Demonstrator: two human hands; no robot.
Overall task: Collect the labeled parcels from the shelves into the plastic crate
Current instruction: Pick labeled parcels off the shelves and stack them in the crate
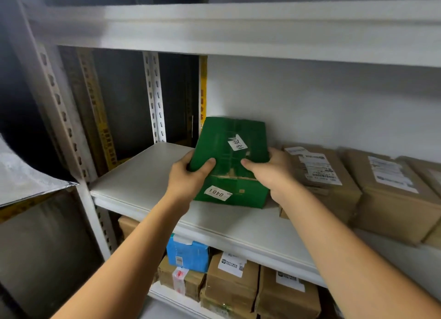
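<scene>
The left hand (188, 173) and the right hand (269, 173) each grip one side of the green parcel (232, 161), thumbs curled over its labelled face and fingers hidden behind. The parcel is tilted over the white shelf (143, 182), just beside a brown box (338, 194). Drawing it straight back and level should clear that neighbour. The crate is out of view.

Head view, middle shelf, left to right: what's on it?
bare shelf board → left hand → green parcel, gripped by both hands → right hand → first brown labeled box → second brown labeled box
</scene>
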